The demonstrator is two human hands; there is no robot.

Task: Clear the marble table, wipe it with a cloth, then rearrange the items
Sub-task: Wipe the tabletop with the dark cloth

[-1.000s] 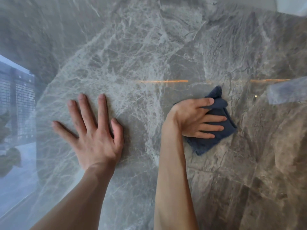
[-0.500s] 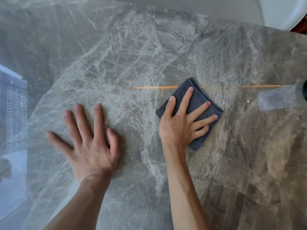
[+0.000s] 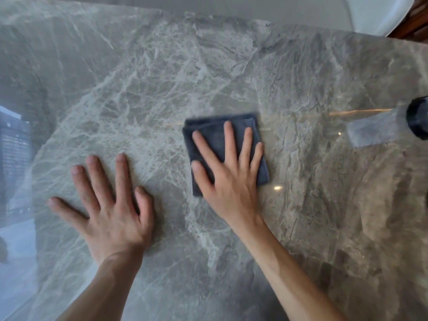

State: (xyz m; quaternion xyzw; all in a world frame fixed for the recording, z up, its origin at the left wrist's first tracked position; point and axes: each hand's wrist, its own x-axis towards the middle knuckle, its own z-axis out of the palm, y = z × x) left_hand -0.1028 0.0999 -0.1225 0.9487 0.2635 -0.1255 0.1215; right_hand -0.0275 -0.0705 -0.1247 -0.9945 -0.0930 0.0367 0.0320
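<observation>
- Since half a second ago, right hand [image 3: 231, 181] and dark blue cloth [image 3: 210, 130] have turned squarer; cloth lies mid-table [image 3: 162, 77].
- Right fingers [image 3: 229, 140] straight, spread, pressing cloth flat, no grip.
- Left hand [image 3: 111, 212] flat on marble beside cloth, fingers splayed, holding nothing.

Cloth [image 3: 213, 130]: near part hidden under right grip [image 3: 231, 181], edges blurred | dark round obj [image 3: 419, 121]: cut off at right edge | white obj [image 3: 375, 15]: cut off top.
</observation>
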